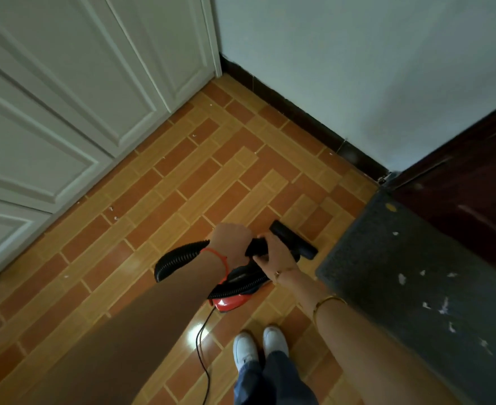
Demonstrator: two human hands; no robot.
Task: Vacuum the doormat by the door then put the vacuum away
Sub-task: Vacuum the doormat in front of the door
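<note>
Orange brick-patterned tile floor (182, 176) meets a white panelled door at far left, with a dark grey doormat (393, 276) at right.

Both hands work the small red and black vacuum (229, 302) low over the floor, just left of the doormat. The left hand (232, 241) curls its grip round the ribbed black hose (179, 258); the right hand (276, 252) clamps the stiff black nozzle tube (293, 239). White scraps still dot the doormat. The vacuum looks light; the hose is floppy, so the rigid tube seems the best hold.
</note>
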